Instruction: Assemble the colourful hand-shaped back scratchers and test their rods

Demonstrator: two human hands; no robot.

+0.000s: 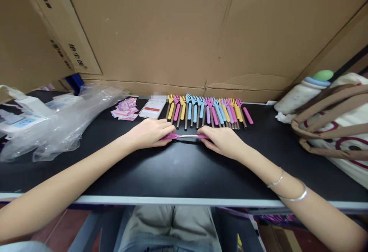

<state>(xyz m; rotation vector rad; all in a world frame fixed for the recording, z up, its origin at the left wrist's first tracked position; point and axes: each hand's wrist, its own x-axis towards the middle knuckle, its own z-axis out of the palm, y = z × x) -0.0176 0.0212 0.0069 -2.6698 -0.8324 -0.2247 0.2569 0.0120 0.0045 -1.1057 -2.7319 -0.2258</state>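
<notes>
A pink telescopic back scratcher with a silver rod lies level between my hands, just over the black table. My left hand is closed around its pink claw end, and my right hand grips the pink handle end. Both ends are partly covered by my fingers. Right behind my hands is a row of several back scratchers in yellow, pink, blue and purple, with their claws pointing away from me.
A phone and a pile of small printed cards lie left of the row. Crumpled clear plastic covers the left side. A bottle and a bag stand at right. Cardboard walls the back.
</notes>
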